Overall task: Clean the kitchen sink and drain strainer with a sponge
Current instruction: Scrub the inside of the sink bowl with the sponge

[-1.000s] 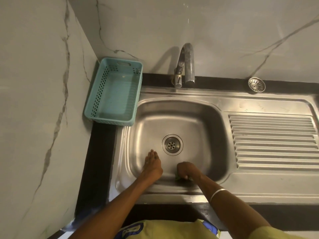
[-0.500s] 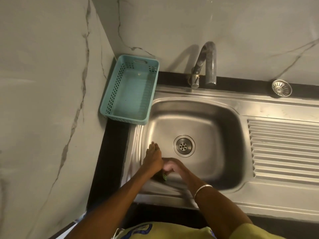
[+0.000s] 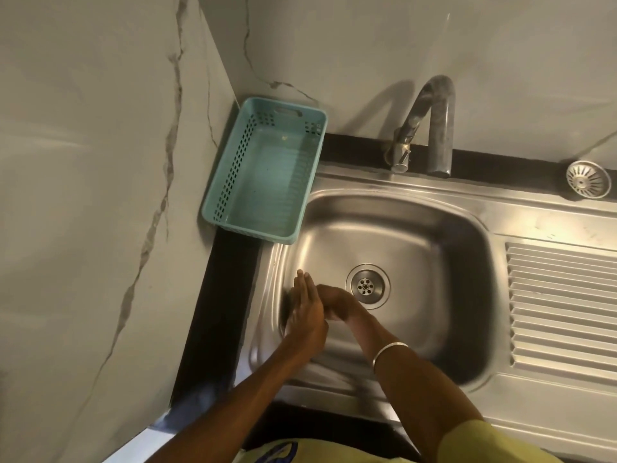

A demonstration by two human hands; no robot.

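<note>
The steel sink (image 3: 400, 222) fills the middle of the view, its open drain (image 3: 367, 286) at the centre of the basin floor. The loose drain strainer (image 3: 582, 178) lies on the black ledge at the back right. My left hand (image 3: 307, 309) rests in the basin's near left part, fingers straight and pointing away from me. My right hand (image 3: 337, 304) sits right beside it, fingers curled against the basin floor just left of the drain. The sponge is hidden under that hand.
A teal plastic basket (image 3: 267, 175) stands at the sink's back left corner against the marble wall. The curved faucet (image 3: 434, 128) rises behind the basin. A ribbed drainboard (image 3: 561, 305) lies to the right.
My right hand slid left along the near side of the basin with the green sponge until it met my left hand. The left hand stayed in place.
</note>
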